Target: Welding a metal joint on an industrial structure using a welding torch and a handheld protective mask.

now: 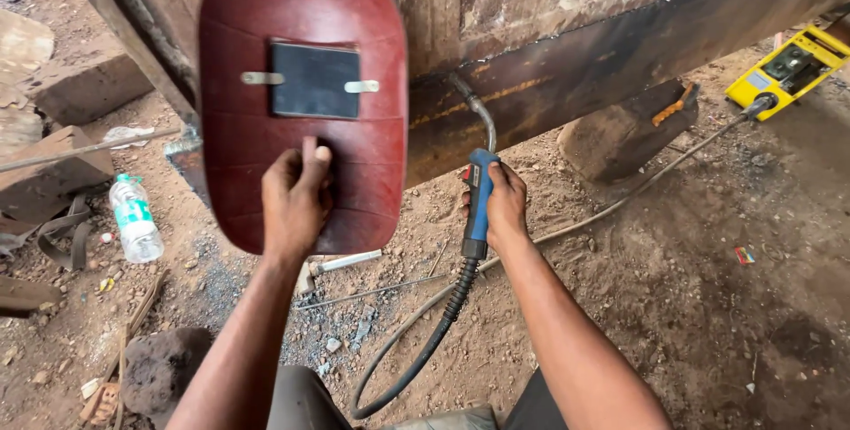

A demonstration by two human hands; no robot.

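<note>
My left hand (295, 198) grips a dark red hand-held welding shield (301, 14) with a dark rectangular window, held upright in front of the steel. My right hand (505, 209) is closed around the blue handle of a welding torch (479, 191). The torch's curved metal neck points up to the seam of a large rusty steel beam (602, 49). A black cable (425, 341) runs down from the handle and loops over the dirt toward me.
A plastic water bottle (135, 217) lies on the dirt at left, next to wooden blocks (84, 85). A yellow control pendant (788, 67) with a cable sits upper right. A wooden block (620, 133) props the beam. A rock (159, 368) is lower left.
</note>
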